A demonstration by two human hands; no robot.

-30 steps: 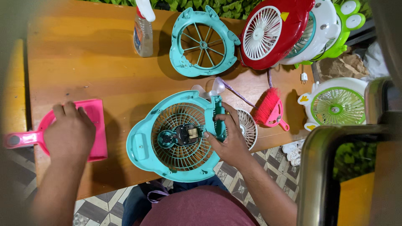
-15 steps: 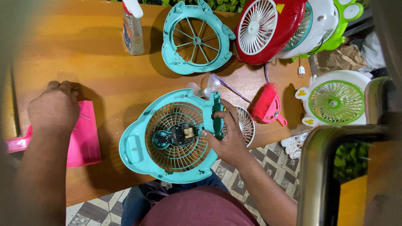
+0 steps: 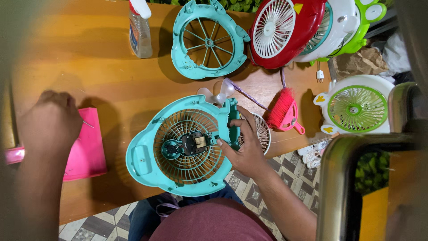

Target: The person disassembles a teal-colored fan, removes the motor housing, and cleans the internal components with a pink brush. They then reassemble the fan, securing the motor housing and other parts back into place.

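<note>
Your right hand (image 3: 243,149) gripped the right edge of the teal fan shell (image 3: 178,147), fingers (image 3: 236,122) curled over its rim and thumb pressed on the inner grille near the small motor (image 3: 194,143) at the centre. The shell lay face-open at the near edge of the wooden surface (image 3: 89,67), partly overhanging it above your lap. Your left hand (image 3: 51,125) hovered over the pink tray (image 3: 87,149) at the left, fingers bunched together and pinching what looked like a thin metal pin (image 3: 88,124); it was too small to tell for sure. Just behind the shell lay a pale propeller (image 3: 218,93), touching its top rim. A white grille (image 3: 263,131) sat partly hidden behind your right hand. Just beside it was a pink brush (image 3: 285,114), with a purple cord (image 3: 249,96) running from the propeller toward it. Farther back lay a second teal frame (image 3: 207,42) with open spokes, and a spray bottle (image 3: 140,29) stood to its left. A red fan (image 3: 281,29) leaned against a white-and-green fan (image 3: 343,27) at the back right, and another green-and-white fan (image 3: 356,107) lay at the right edge.
</note>
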